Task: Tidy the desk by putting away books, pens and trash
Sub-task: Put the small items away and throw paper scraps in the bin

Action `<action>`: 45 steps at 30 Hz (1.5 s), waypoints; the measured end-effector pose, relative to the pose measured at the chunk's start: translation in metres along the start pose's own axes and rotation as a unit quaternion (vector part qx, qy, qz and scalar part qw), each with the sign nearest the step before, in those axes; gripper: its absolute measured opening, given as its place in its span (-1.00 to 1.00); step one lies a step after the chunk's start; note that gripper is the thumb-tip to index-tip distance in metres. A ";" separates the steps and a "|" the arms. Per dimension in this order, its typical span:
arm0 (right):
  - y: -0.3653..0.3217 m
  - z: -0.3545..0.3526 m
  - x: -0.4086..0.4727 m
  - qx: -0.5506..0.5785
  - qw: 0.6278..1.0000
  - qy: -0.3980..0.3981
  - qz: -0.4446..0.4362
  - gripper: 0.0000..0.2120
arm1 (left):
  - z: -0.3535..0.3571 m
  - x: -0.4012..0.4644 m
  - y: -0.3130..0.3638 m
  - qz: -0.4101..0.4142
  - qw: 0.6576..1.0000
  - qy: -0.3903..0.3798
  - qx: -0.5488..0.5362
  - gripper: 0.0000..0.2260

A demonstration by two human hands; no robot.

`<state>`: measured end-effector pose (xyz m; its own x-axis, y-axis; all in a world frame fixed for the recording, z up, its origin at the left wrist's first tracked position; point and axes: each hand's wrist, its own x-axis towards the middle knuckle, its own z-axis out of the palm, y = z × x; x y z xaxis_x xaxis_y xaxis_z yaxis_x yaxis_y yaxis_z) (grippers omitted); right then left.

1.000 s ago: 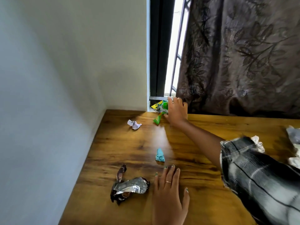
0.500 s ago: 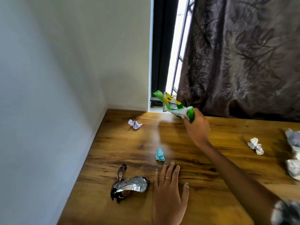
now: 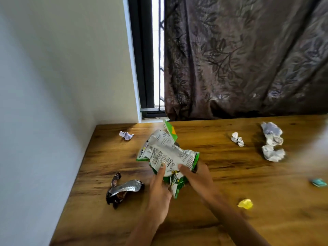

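**Wrapper brought in and taken in both hands**

The green and white snack wrapper (image 3: pixel 166 153), held up near the window by the right hand (image 3: pixel 197 176) half a second ago, has been carried back over the middle of the surface (image 3: pixel 248 174). The left hand (image 3: pixel 159 189), previously laid flat on the wood, has been lifted and now pinches the wrapper's lower edge. The small blue scrap is now hidden from view.

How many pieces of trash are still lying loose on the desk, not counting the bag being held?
6: small paper ball far left, foil wrapper near left, paper ball, large crumpled paper far right, yellow scrap, teal scrap. More may lie out of view.
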<state>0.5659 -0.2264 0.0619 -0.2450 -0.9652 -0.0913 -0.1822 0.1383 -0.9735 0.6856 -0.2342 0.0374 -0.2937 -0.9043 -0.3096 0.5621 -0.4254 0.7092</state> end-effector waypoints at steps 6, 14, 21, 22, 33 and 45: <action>-0.002 0.014 -0.011 -0.125 0.987 0.044 -0.091 -0.88 | 0.007 -0.014 0.006 -0.019 0.995 -0.011 -0.098 -0.49; -0.013 0.041 -0.015 -0.390 0.897 0.028 -0.205 -0.75 | -0.005 -0.024 0.022 -0.006 0.995 -0.062 -0.077 -0.39; -0.019 0.067 -0.024 -0.464 0.833 -0.067 -0.292 -0.39 | -0.016 -0.026 0.043 0.056 0.997 0.052 -0.017 -0.40; -0.018 0.072 -0.025 -0.454 0.832 -0.104 -0.302 -0.35 | -0.022 -0.023 0.046 0.048 0.993 0.105 -0.030 -0.47; 0.034 0.116 -0.028 -0.443 0.809 -0.218 -0.318 -0.35 | -0.091 -0.034 0.095 0.195 0.931 0.278 -0.130 -0.78; 0.029 0.079 -0.001 -0.364 0.894 -0.003 -0.261 -0.71 | -0.095 -0.022 0.066 0.090 0.953 0.282 -0.069 -0.62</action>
<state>0.6363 -0.2387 0.0174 0.0586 -0.9412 0.3327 -0.8421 -0.2256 -0.4899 0.8025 -0.2451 0.0305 0.2579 -0.8206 -0.5100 0.6713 -0.2274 0.7054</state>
